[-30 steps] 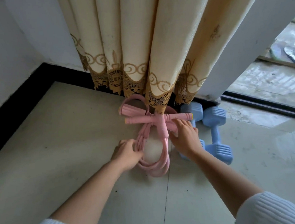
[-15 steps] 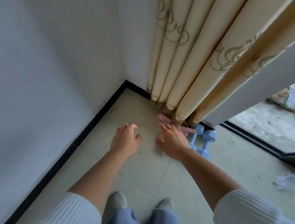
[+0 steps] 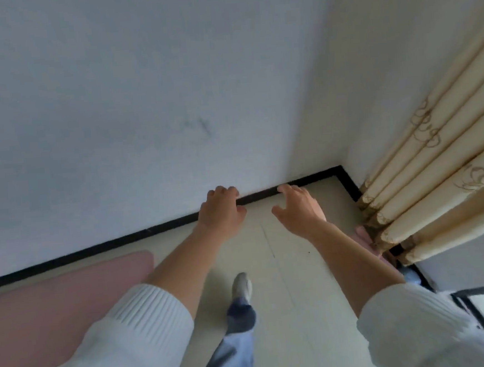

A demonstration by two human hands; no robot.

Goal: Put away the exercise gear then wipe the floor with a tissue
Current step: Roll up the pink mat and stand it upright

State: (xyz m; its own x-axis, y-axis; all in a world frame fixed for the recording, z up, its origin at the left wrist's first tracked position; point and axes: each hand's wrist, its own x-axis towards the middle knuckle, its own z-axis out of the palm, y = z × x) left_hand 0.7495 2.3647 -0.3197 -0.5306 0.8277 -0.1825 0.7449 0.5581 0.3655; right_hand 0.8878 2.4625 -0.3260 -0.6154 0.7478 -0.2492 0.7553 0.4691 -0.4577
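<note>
1. Left hand (image 3: pixel 223 212), bare, stretched forward from a white ribbed knit sleeve (image 3: pixel 136 330). Fingers loosely bent, thumb a little apart, nothing held. Fingertips seen against the narrow black skirting strip (image 3: pixel 123 239) at the foot of the plain white wall (image 3: pixel 142 104).
2. Right hand (image 3: pixel 298 210), also out in front, near the left but not touching it. Palm down, fingers spread and relaxed, empty, above the pale glossy tiled floor (image 3: pixel 289 281).
3. Flat dusty-pink exercise mat with a rounded corner (image 3: pixel 56 308), unrolled on the floor at lower left. Long edge close along the skirting strip, smooth matte surface, near end covered in view by the left sleeve.
4. Small pale pink piece of gear (image 3: pixel 363 233), low on the floor at the curtain's hem, just beyond the right forearm. Mostly hidden by arm and cloth, so shape not to be told.
5. Blurred pale blue bit (image 3: pixel 411 277), below the curtain hem, beside the right sleeve. Too little showing to name it.
6. Cream pleated curtain with golden-brown scroll embroidery and a lace hem (image 3: pixel 437 182), hanging at the right by the room's corner.
7. Grey shoe (image 3: pixel 241 284) and blue denim trouser leg (image 3: pixel 236 351), on the floor between the two arms.
</note>
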